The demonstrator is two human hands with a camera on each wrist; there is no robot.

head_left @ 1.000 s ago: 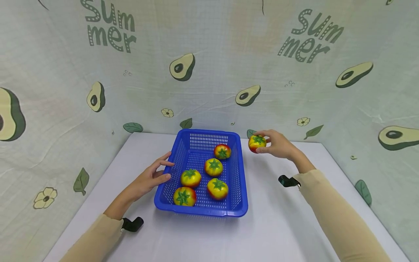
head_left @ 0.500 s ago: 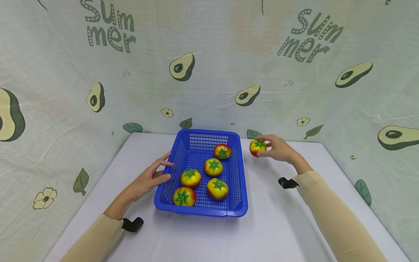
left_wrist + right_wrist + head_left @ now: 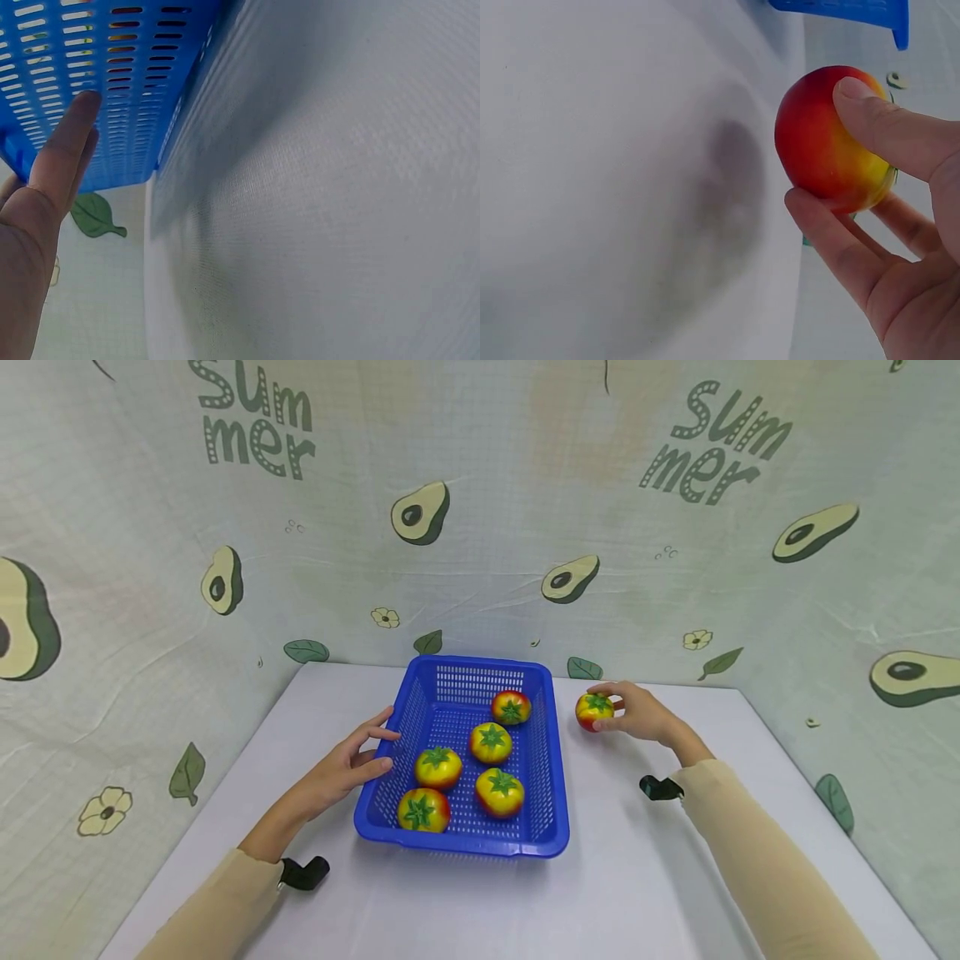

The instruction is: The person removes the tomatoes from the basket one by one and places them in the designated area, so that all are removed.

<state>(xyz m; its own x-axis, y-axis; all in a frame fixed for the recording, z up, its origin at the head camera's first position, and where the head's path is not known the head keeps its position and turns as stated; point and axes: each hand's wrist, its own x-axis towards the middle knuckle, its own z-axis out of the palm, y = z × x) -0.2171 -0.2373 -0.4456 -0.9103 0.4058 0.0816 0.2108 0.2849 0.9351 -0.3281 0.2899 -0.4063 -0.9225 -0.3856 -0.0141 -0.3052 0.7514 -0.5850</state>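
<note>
My right hand [image 3: 641,714] pinches a red-and-yellow tomato with a green leafy top [image 3: 595,712] to the right of the blue basket. In the right wrist view, thumb and fingers lie on opposite sides of this tomato [image 3: 829,139], and its shadow falls apart from it on the table, so it hangs just above the surface. Inside the slotted blue basket [image 3: 461,837] sit several similar tomatoes [image 3: 499,792]. My left hand [image 3: 341,777] touches the basket's left rim with extended fingers. Seen from the left wrist, straight fingers [image 3: 75,135] lie against the slotted outer wall.
Under the basket is a white table [image 3: 465,910]. A pale cloth [image 3: 487,460] printed with avocados, leaves and lettering hangs close behind and along both sides. Black wrist cameras [image 3: 303,874] are worn near the sleeve cuffs.
My right hand has lowered the tomato toward the table and come slightly nearer, still gripping it. The left hand, the basket and the tomatoes in it have stayed in place.
</note>
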